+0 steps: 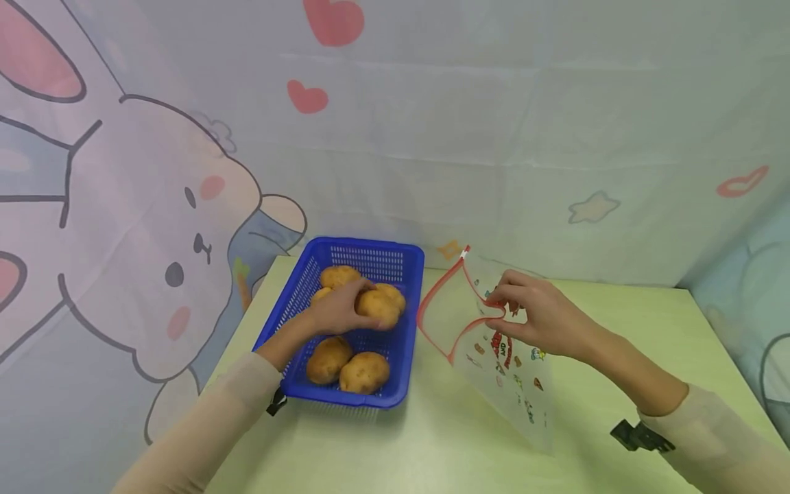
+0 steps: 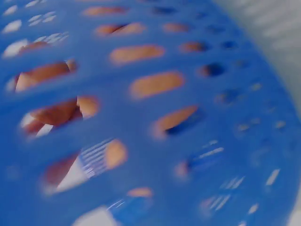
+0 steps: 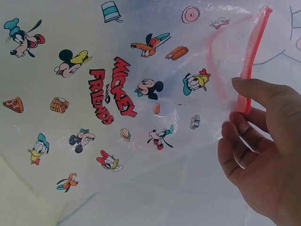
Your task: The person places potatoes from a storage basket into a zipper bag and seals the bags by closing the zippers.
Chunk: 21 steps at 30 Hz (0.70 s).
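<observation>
My left hand (image 1: pixel 336 309) reaches into a blue plastic basket (image 1: pixel 410 357) and grips a potato (image 1: pixel 379 309), thumb and fingers around its sides. Several other potatoes (image 1: pixel 364 372) lie in the basket, some behind the hand. In the left wrist view the basket's slotted wall (image 2: pixel 155 108) fills the picture, blurred, and hides the hand. To the right, my right hand (image 1: pixel 531 312) pinches the red rim of a clear zip bag (image 1: pixel 494 370), whose mouth gapes toward the basket. Cartoon prints cover the bag; thumb and fingers (image 3: pixel 254 89) hold its red zip edge in the right wrist view.
Basket and bag are on a pale green table (image 1: pixel 617 384). A printed cloth wall (image 1: pixel 494 137) with a rabbit and hearts rises behind it and along the left. Black straps (image 1: pixel 642 436) hang at both sleeves.
</observation>
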Tool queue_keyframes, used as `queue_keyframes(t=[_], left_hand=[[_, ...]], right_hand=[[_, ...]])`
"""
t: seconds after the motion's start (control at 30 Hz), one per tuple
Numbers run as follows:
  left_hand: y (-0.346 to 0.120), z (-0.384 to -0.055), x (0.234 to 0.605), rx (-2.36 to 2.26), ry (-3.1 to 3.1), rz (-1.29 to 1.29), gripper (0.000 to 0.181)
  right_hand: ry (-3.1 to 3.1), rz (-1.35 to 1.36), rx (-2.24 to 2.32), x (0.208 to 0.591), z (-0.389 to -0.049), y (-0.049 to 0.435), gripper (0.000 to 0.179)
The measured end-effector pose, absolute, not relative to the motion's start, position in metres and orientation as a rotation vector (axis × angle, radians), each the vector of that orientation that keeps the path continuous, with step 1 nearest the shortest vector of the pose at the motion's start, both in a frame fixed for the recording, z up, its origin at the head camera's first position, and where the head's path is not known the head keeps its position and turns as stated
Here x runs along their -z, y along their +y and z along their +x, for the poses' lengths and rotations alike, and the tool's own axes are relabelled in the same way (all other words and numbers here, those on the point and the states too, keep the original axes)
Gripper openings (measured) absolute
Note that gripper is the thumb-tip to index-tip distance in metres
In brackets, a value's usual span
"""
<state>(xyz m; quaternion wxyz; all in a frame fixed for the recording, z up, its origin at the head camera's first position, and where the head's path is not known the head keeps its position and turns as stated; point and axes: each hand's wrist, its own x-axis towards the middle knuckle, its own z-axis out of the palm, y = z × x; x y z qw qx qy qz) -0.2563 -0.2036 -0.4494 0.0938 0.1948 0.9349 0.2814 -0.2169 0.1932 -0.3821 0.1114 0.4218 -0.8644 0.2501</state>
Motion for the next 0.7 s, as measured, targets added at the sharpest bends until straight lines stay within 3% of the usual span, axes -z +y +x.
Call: queue_keyframes(t=[0.37, 0.7], left_hand=[[-0.167, -0.230, 0.375, -1.122, 2.736, 0.825, 0.082], [-0.110, -0.215, 0.368, -0.969, 2.744, 1.086, 0.079]], right_hand=[[-2.562, 1.236, -0.718, 0.381, -0.218, 0.195, 0.019], [-2.474, 1.314, -0.727, 0.382, -0.222, 0.192, 0.021]])
